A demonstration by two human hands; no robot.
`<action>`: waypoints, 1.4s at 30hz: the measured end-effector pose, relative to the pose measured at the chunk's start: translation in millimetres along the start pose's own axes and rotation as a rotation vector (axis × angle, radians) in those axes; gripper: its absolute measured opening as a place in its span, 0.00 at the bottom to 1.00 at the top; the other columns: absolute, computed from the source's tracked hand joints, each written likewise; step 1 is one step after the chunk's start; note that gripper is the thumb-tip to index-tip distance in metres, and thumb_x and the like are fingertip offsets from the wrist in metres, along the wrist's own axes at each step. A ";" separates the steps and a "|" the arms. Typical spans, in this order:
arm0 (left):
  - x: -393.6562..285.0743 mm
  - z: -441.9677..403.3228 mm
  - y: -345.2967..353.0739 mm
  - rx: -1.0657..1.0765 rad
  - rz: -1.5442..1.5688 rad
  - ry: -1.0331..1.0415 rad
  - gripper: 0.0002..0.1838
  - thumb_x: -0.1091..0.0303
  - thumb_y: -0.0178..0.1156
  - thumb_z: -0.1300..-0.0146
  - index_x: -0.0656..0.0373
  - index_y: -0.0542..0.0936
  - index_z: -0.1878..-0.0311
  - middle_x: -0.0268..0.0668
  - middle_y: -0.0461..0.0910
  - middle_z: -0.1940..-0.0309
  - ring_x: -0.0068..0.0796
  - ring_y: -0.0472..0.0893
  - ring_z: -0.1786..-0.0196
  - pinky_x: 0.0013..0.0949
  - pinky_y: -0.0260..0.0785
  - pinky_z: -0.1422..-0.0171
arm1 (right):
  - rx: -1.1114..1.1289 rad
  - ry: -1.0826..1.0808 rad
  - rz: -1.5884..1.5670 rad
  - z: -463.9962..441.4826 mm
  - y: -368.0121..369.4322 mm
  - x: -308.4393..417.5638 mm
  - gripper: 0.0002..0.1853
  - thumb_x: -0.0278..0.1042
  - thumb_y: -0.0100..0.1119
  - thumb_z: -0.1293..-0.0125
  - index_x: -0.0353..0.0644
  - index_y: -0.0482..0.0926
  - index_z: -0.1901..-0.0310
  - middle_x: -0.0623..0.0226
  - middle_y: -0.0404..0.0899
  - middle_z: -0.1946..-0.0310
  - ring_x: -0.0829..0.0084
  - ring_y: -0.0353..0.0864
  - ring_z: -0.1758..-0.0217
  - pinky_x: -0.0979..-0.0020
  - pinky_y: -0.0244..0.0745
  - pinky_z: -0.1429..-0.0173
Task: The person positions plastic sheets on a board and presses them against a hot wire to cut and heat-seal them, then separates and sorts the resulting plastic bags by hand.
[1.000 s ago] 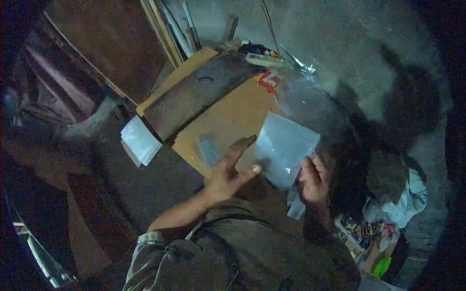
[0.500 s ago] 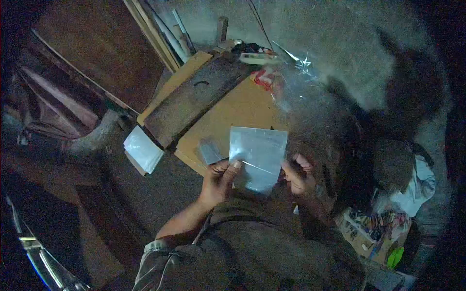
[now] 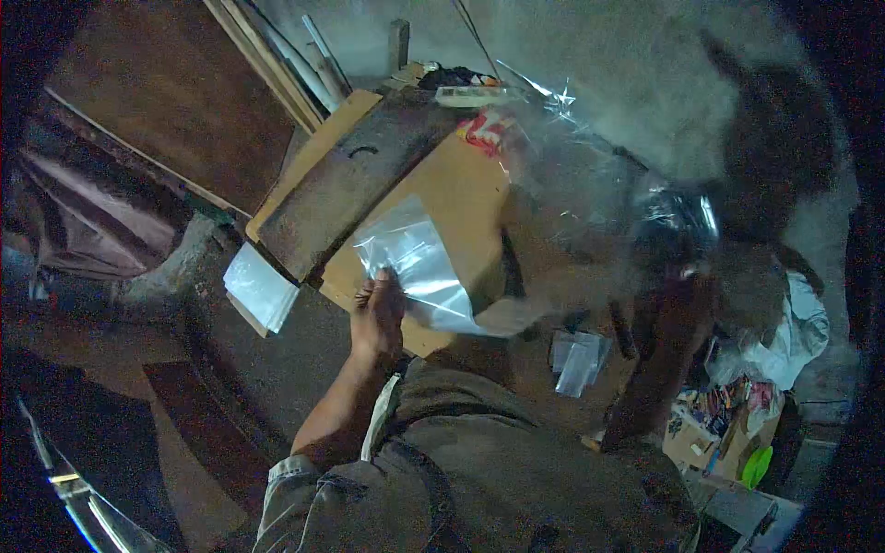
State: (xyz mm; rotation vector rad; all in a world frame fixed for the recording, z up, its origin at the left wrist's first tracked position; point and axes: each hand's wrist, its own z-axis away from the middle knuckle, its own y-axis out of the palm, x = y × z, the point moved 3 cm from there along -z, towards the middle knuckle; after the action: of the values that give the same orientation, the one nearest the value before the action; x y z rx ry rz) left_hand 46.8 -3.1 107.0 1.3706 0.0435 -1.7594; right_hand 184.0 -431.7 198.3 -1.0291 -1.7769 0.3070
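My left hand pinches a clear plastic bag near its lower left edge. The bag lies tilted and creased over a brown cardboard sheet, and light glints off it. A blurred tan shape by the bag's lower right corner seems to be my right hand; its fingers are smeared by motion, and I cannot tell what it grips. Small clear plastic packets rest to the right, beside my lap. A stack of white sheets or bags sits left of the cardboard.
A dark board lies along the cardboard's left side. Red and white packaging is at its far end. Shiny plastic stands to the right. A box of mixed items and white cloth or plastic are at the lower right.
My left hand has moved left and up a little, swinging the bag from upright to tilted over the cardboard. My right hand has become blurred. The packets by my lap have come into view.
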 end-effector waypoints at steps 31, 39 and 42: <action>-7.2 65.9 82.0 0.697 -0.655 0.339 0.35 0.68 0.62 0.39 0.64 0.58 0.31 0.41 0.69 0.40 0.29 0.69 0.41 0.32 0.60 0.37 | 0.816 0.376 -1.037 120.7 111.6 146.2 0.07 0.33 0.55 0.34 0.39 0.74 0.59 0.67 0.79 0.67 0.78 0.77 0.66 0.74 0.72 0.58; -14.5 60.4 44.5 0.381 -0.155 0.169 0.16 0.63 0.46 0.28 0.65 0.74 0.47 0.37 0.80 0.62 0.24 0.78 0.59 0.30 0.71 0.53 | 1.086 0.344 -1.081 139.9 113.0 174.9 0.09 0.33 0.56 0.33 0.39 0.71 0.58 0.67 0.77 0.68 0.76 0.76 0.70 0.73 0.74 0.69; -25.4 53.4 18.6 0.179 0.043 0.186 0.15 0.61 0.48 0.29 0.64 0.77 0.54 0.35 0.79 0.71 0.26 0.80 0.66 0.29 0.71 0.60 | 1.070 0.317 -1.103 144.0 113.1 181.7 0.07 0.31 0.55 0.34 0.38 0.71 0.60 0.67 0.74 0.72 0.76 0.76 0.70 0.74 0.73 0.71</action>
State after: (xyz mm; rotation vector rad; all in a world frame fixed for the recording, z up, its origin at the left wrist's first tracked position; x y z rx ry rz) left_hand 17.9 -26.4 156.7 1.6500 -0.0427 -1.6272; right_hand 95.3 -190.2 179.3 0.6385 -1.3198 0.2907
